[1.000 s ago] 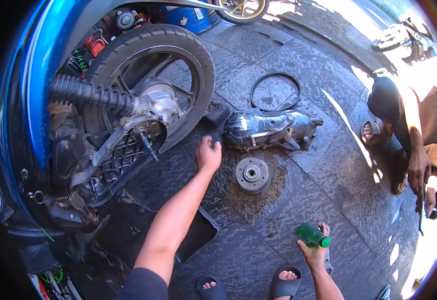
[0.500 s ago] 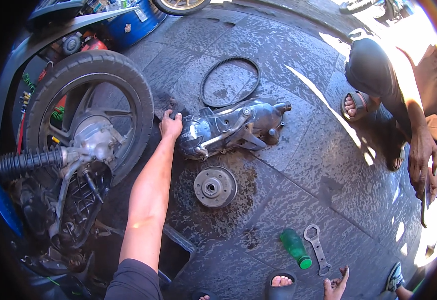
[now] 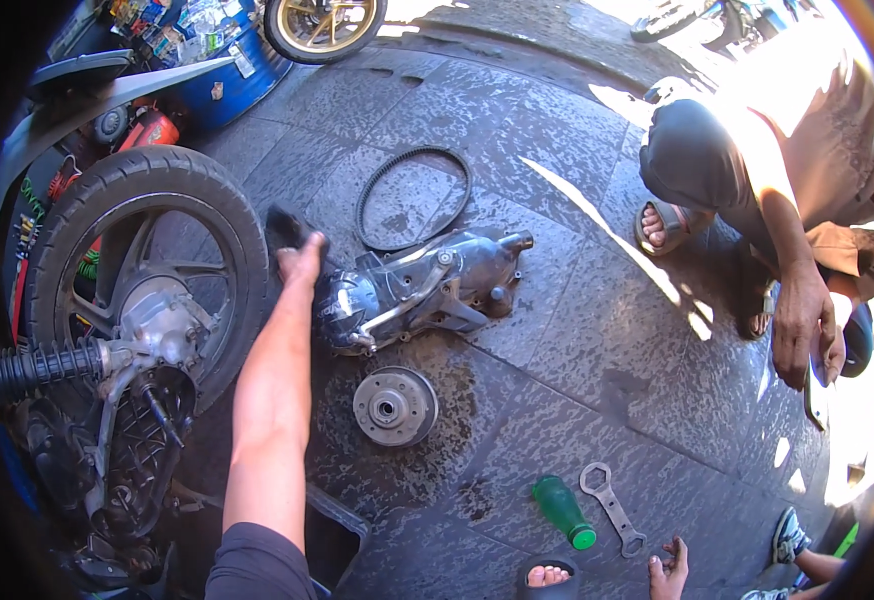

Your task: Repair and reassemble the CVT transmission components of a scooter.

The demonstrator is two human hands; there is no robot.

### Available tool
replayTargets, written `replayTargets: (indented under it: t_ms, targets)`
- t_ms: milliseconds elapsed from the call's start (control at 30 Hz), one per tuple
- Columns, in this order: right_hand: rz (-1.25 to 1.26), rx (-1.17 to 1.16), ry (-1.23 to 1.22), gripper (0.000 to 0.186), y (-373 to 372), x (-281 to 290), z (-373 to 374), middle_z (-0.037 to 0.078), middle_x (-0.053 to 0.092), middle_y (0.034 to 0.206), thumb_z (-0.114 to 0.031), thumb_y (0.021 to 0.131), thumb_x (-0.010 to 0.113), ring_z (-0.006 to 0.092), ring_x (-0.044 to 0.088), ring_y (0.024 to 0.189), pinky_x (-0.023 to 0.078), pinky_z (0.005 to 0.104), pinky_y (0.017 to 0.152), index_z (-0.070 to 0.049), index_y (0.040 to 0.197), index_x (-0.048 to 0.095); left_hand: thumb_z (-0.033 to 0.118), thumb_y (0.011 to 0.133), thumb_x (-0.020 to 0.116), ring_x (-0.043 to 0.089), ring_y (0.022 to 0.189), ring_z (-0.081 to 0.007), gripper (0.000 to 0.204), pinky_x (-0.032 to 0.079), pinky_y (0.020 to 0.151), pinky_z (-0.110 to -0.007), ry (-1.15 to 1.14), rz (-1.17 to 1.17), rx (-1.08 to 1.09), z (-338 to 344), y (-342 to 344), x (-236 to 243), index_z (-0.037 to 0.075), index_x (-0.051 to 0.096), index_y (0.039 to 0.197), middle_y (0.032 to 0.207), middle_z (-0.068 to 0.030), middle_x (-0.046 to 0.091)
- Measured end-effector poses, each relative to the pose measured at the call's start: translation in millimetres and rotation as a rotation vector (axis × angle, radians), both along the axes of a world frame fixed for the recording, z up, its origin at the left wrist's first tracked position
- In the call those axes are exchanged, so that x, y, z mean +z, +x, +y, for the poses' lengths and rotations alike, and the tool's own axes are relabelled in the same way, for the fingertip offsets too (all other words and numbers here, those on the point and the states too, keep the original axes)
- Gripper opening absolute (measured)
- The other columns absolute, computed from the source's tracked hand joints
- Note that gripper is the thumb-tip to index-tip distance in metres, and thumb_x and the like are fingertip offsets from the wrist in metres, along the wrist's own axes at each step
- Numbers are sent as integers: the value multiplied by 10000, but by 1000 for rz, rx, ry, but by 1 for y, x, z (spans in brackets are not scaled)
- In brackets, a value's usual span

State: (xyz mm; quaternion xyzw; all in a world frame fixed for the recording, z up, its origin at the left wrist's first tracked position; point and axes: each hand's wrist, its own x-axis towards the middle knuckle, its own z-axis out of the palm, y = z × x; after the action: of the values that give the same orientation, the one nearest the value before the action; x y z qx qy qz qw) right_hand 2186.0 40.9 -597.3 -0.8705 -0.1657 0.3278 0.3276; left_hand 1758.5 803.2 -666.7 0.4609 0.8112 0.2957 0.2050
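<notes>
Far left: a shock absorber [image 3: 47, 368] is seen in a ribbed black sleeve, its end cut off by the dark lens rim. The rear tyre [image 3: 255, 265], treaded rubber on a spoked wheel, is seen whole

Left of centre: a dark object [image 3: 283, 226] is held in the left hand [image 3: 300, 262] between tyre and engine cover; the grip is closed, fingers partly hidden. Its shape and material cannot be made out. A black tray [image 3: 355, 530] is partly covered by the forearm

Centre: the engine cover [image 3: 432, 285], scuffed dark metal, is laid on mottled tiles beside a toothed drive belt [image 3: 469, 188]. Below, a round clutch drum [image 3: 395, 405] is pierced by small holes

Right: a green bottle [image 3: 562, 510] and flat ring-ended spanner [image 3: 612, 508] are laid side by side. The right hand [image 3: 668, 574] is cut off by the lower edge, fingers spread, nothing held

Far right: a flat tool [image 3: 816, 400] is held by another person, partly lost in glare
</notes>
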Motion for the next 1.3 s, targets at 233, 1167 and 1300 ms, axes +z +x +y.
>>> replayTargets:
  t_ms: [233, 1167, 1300]
  targets:
    - [50, 545, 46, 1063, -43, -9, 80, 146, 477, 1340, -178, 589, 920, 146, 580, 777, 510, 272, 637, 5, 1462, 342, 377, 779, 737, 522, 964, -124, 497, 438, 855, -278, 252, -789, -623, -77, 25, 101, 47, 521, 1082, 1024, -43, 550]
    - [-244, 417, 562, 434, -28, -54, 327, 92, 683, 992, -150, 773, 833, 197, 649, 912, 508, 342, 847, -26, 1114, 595, 536, 713, 804, 218, 1425, -523, 1132, 195, 1166, -627, -22, 431, -788, -337, 59, 65, 107, 192, 1562, 1575, -314, 166]
    - [-199, 404, 591, 420, -48, -44, 337, 107, 688, 977, -159, 771, 829, 219, 665, 902, 517, 352, 840, -23, 1095, 598, 504, 674, 823, 232, 1423, -523, 1155, 269, 1156, -596, -284, 389, -744, -315, 67, 66, 124, 198, 1569, 1581, -297, 175]
